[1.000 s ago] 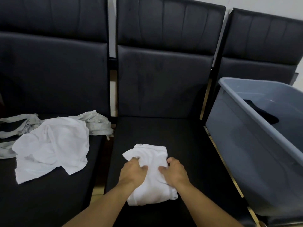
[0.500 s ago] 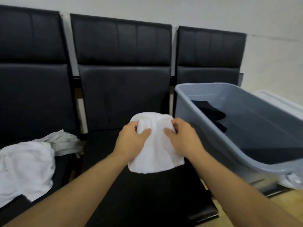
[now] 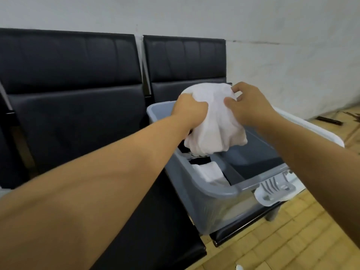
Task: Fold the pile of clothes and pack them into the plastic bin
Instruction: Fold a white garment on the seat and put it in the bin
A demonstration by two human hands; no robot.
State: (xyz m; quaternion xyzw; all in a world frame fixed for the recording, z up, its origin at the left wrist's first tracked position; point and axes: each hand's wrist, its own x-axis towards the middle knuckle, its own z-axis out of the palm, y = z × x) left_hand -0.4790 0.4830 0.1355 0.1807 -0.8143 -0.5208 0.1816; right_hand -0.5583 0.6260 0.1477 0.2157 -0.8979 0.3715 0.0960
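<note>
White wall (image 3: 272, 20) behind row of black padded seats (image 3: 74, 114); yellow tiled floor (image 3: 282, 246) at right. No readable labels or writing anywhere. Held folded white garment (image 3: 212, 121) above grey plastic bin (image 3: 214, 190) standing on seat. My left hand (image 3: 190, 112) gripped its left side, my right hand (image 3: 247, 106) pinched its right. White folded piece (image 3: 210, 173) and dark clothing lay in bin, partly hidden by garment. White lid (image 3: 276, 191) beneath bin, cut off.

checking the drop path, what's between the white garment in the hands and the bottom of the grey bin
In the head view, dark folded clothes and a white folded piece lie in the bin under the held white garment; the right side looks bare.
</note>
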